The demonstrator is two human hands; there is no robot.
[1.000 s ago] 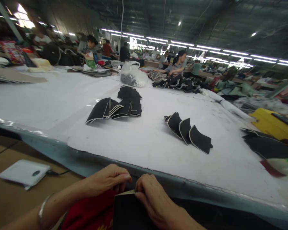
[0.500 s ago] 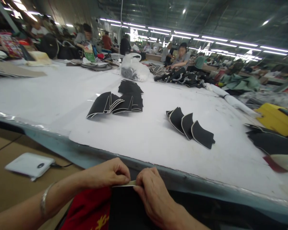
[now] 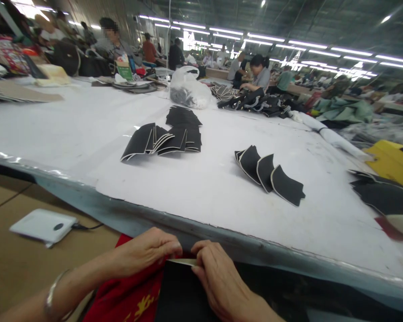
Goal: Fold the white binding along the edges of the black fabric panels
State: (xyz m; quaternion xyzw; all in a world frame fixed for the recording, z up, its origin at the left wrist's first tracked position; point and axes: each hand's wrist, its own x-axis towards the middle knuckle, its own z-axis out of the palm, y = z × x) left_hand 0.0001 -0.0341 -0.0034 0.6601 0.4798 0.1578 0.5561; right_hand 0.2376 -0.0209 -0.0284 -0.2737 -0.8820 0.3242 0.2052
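My left hand and my right hand meet at the bottom of the view, below the table's front edge. Both pinch the pale top edge of a black fabric piece that lies over my lap. A red cloth with yellow print sits under it on the left. My left wrist wears a metal bangle. On the white table, a fanned stack of black pieces lies in the middle and three overlapping black curved pieces lie to the right.
A white device with a cable lies on a brown surface at the left. A clear plastic bag stands at the table's far side. Black sheets and a yellow item are at the right. Other people work at distant tables.
The view has tilted slightly, so the table items sit a little higher. My hands stay together on the black piece's top edge, fingers shifting slightly along it.
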